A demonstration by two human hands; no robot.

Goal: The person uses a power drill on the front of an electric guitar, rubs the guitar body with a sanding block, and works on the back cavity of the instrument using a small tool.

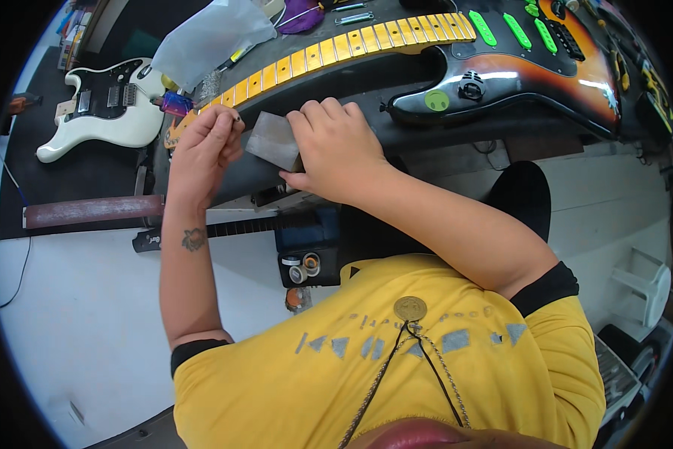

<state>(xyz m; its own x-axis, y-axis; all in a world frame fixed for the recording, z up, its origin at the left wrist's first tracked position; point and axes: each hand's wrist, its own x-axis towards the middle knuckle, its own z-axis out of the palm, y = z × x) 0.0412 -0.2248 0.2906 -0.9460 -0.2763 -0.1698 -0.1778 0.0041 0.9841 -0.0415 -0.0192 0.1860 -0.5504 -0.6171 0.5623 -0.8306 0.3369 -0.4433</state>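
Note:
My left hand [210, 146] pinches a small dark object, too small to name, beside the headstock end of a yellow guitar neck [314, 61] with many frets. My right hand [335, 142] grips a flat grey square block [273, 139] just below that neck. The neck is joined to a sunburst electric guitar body [516, 97] with a black pickguard and green pickup covers, lying along the bench at the upper right.
A white guitar body [101, 111] lies on black matting at the left, above a long reddish sanding bar [93, 212]. A translucent bag [205, 41] sits behind the neck. Below the bench are a dark guitar [239, 228], small round tins [306, 267] and a white plastic chair [643, 284].

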